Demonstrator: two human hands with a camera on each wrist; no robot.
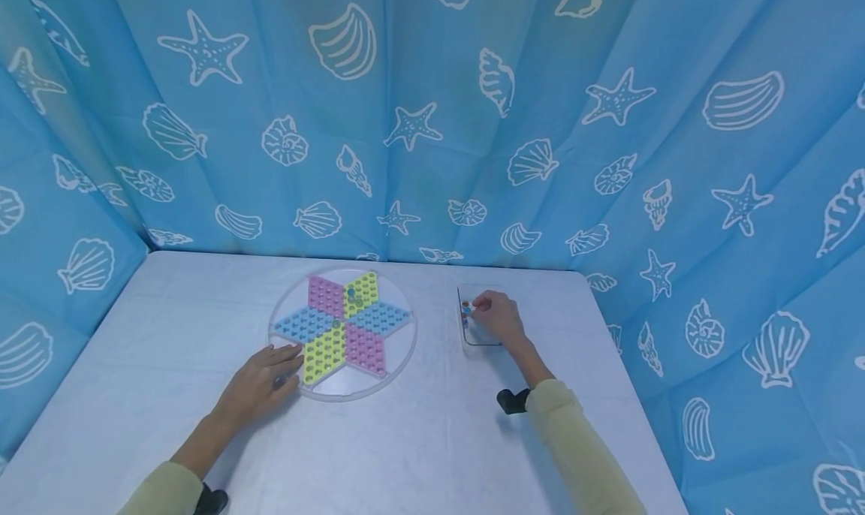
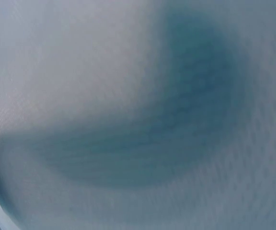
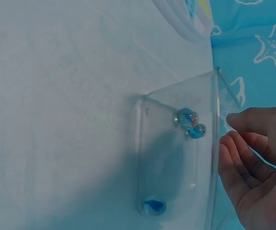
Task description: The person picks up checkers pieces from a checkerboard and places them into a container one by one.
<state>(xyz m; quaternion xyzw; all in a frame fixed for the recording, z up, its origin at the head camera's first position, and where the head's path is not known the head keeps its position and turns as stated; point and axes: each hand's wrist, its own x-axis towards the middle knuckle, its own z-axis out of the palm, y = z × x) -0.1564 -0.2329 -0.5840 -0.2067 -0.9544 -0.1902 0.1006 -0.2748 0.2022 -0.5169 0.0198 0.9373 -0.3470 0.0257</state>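
A round clear Chinese checkers board (image 1: 399, 372) carries a six-pointed star in pink, yellow and blue, with a few marbles (image 1: 351, 293) in its holes. My left hand (image 1: 260, 380) rests at the board's near-left rim, fingers extended over the edge. To the right stands a clear plastic box (image 1: 483, 343). Over it is my right hand (image 1: 498, 317), fingers loosely bent. In the right wrist view the thumb and fingertips are apart, and no marble shows between them. Inside the box, two glass marbles (image 3: 186, 117) touch each other and a blue marble (image 3: 154, 206) lies in a corner.
A white cloth covers the table (image 1: 378, 455). Behind and at both sides hangs a blue curtain (image 1: 432, 177) with white shells and starfish. Black wrist bands (image 1: 512, 401) sit at the sleeve cuffs. The left wrist view is a blur of pale cloth and shadow.
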